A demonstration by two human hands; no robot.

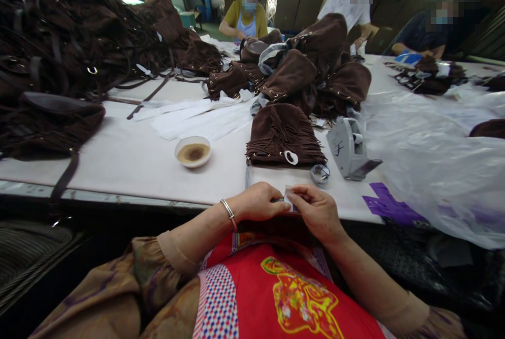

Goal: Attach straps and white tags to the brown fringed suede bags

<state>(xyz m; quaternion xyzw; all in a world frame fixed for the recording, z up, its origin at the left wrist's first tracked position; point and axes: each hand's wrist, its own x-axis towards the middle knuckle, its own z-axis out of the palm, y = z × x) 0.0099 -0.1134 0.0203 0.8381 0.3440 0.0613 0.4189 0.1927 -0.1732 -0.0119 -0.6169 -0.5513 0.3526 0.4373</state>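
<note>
At the table's front edge, my right hand (319, 210) pinches a small white slip (289, 198) between thumb and fingers. My left hand (260, 202) is closed beside it, thumb against fingers, on a thin grey strip whose kind is hard to make out. Just beyond both hands lies a dark brown fringed suede bag (281, 133), with gold eyelets and a white oval tag (291, 157) at its near edge. A plastic-wrapped strap loop (319, 173) rests by the bag's near right corner.
Right of the bag stands a grey tape dispenser (347, 152); clear plastic sheeting (442, 170) with purple tape (392, 205) covers the table's right. A bowl (193, 152) of brownish stuff sits left. Brown bags are heaped behind (292, 70) and far left (79, 39). Several people work opposite.
</note>
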